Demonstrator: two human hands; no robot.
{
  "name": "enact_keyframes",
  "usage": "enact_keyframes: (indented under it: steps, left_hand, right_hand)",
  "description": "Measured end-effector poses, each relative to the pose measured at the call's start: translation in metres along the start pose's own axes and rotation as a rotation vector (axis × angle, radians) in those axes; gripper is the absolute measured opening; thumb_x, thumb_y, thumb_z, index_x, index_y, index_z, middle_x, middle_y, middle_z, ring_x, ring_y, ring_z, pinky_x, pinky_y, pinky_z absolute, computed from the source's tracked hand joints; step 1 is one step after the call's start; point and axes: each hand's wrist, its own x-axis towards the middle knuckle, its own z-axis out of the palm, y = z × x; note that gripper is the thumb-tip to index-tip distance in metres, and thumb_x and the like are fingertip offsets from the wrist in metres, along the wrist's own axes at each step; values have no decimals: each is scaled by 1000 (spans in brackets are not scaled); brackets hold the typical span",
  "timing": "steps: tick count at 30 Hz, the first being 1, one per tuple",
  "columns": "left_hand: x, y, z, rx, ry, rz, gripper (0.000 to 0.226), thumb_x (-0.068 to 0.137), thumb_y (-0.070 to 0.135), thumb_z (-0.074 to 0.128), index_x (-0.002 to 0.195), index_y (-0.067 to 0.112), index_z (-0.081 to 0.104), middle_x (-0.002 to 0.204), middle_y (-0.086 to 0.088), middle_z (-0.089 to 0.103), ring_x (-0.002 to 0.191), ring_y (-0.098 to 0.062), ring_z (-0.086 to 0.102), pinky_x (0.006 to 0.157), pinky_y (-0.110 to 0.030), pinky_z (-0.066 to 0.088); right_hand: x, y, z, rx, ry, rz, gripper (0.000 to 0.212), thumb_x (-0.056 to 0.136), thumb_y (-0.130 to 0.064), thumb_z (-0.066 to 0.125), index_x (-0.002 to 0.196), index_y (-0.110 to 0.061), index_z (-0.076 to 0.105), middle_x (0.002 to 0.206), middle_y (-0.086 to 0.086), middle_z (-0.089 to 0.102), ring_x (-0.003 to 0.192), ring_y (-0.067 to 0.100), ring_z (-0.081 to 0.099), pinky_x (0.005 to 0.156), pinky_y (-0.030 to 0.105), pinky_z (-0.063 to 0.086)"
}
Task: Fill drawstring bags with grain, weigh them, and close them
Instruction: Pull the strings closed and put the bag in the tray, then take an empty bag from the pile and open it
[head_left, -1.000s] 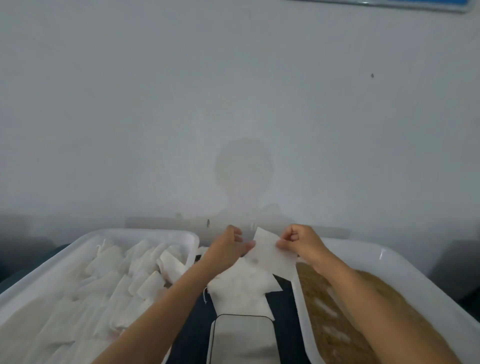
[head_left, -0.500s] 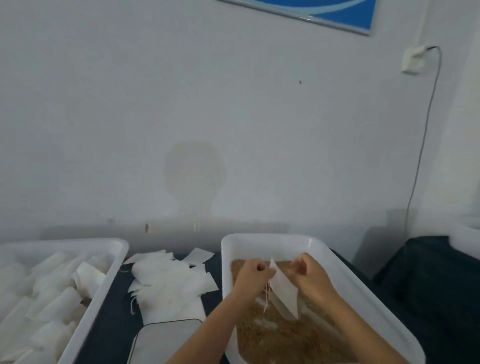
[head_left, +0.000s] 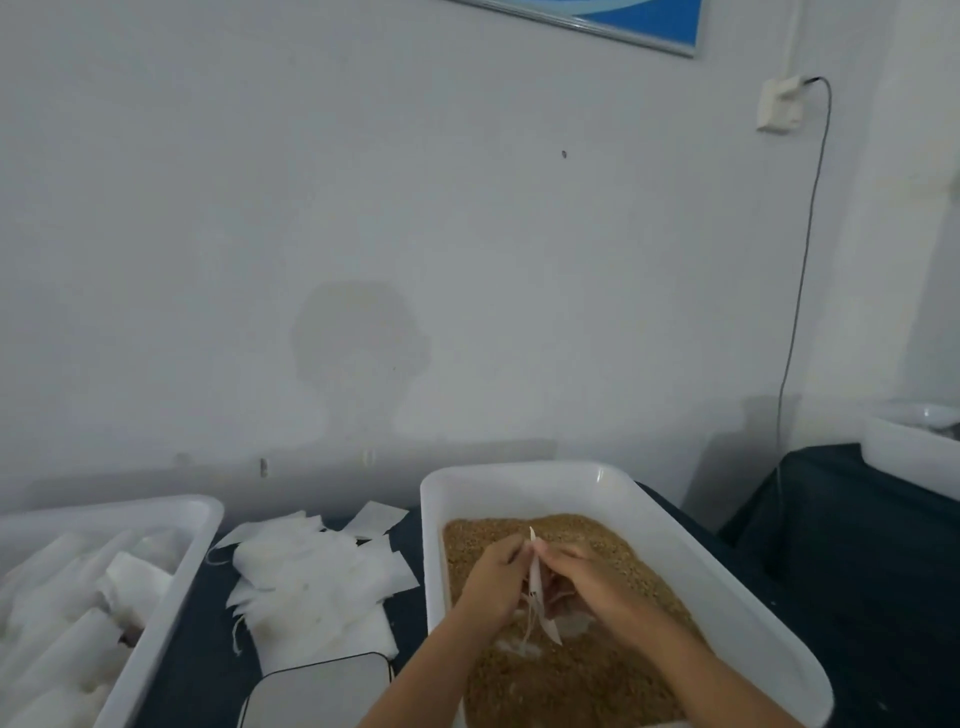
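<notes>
A small white drawstring bag (head_left: 538, 587) hangs edge-on between both hands, just above the brown grain (head_left: 561, 675) in a white tub (head_left: 519, 480). My left hand (head_left: 491, 584) pinches one side of the bag's mouth and my right hand (head_left: 592, 582) pinches the other. The bag's strings dangle down towards the grain. A loose pile of flat empty bags (head_left: 317, 577) lies on the dark table between the two tubs. A scale (head_left: 317, 693) with a pale top sits at the bottom edge, in front of that pile.
A second white tub (head_left: 171, 577) at the left holds several white filled bags. Another white tub (head_left: 914, 452) stands on a dark surface at the far right. A cable (head_left: 800, 280) hangs down the wall from a socket.
Both hands carried the bag from above the pile of empty bags rightwards and down over the grain tub. The bag turned from flat-on to edge-on. The view swung right.
</notes>
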Motion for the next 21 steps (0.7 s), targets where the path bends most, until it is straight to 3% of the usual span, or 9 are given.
enact_keyframes:
  steps: [4, 10, 14, 16, 18, 21]
  left_hand:
    - [0, -4, -1, 35, 6, 35, 36, 101, 14, 37, 67, 15, 51, 63, 0, 55, 63, -17, 52, 66, -30, 43]
    - [2, -5, 2, 218, -26, -11, 31, 98, 16, 41, 68, 17, 47, 70, -1, 50, 72, -20, 49, 69, -34, 41]
    - [1, -6, 1, 387, 32, -2, 24, 91, 16, 50, 68, 19, 43, 76, -2, 53, 71, -17, 48, 66, -28, 40]
    - [0, -9, 0, 449, 107, -5, 22, 89, 12, 50, 70, 18, 40, 76, -2, 53, 69, -15, 47, 65, -26, 39]
    - [0, -12, 1, 549, 117, 25, 18, 92, 8, 46, 78, 16, 38, 73, 2, 48, 64, -11, 42, 59, -22, 35]
    - [-2, -9, 4, 745, 68, 131, 13, 94, 2, 39, 101, 12, 38, 73, 1, 46, 61, -13, 40, 54, -21, 31]
  right_hand:
    - [-2, -1, 1, -17, -18, -14, 39, 85, -42, 54, 74, -6, 62, 65, 5, 65, 57, 16, 62, 56, 24, 51]
    - [-2, -1, 0, -102, 18, 20, 31, 96, -28, 50, 83, -6, 67, 78, 13, 68, 65, 20, 63, 60, 24, 52]
    - [-4, -1, -1, -217, 88, 35, 28, 97, -12, 45, 73, -8, 59, 66, 6, 61, 58, 15, 57, 56, 24, 45]
    - [-4, 1, -3, -393, 153, 17, 32, 96, -9, 44, 64, -13, 49, 61, 3, 51, 53, 14, 46, 56, 25, 38]
    - [-4, 4, -6, -581, 190, 9, 31, 94, -14, 46, 63, -15, 46, 62, 2, 49, 57, 16, 44, 58, 28, 37]
    - [-3, 8, -8, -573, 190, 42, 29, 94, -17, 50, 65, -14, 52, 62, 1, 52, 57, 16, 45, 57, 25, 38]
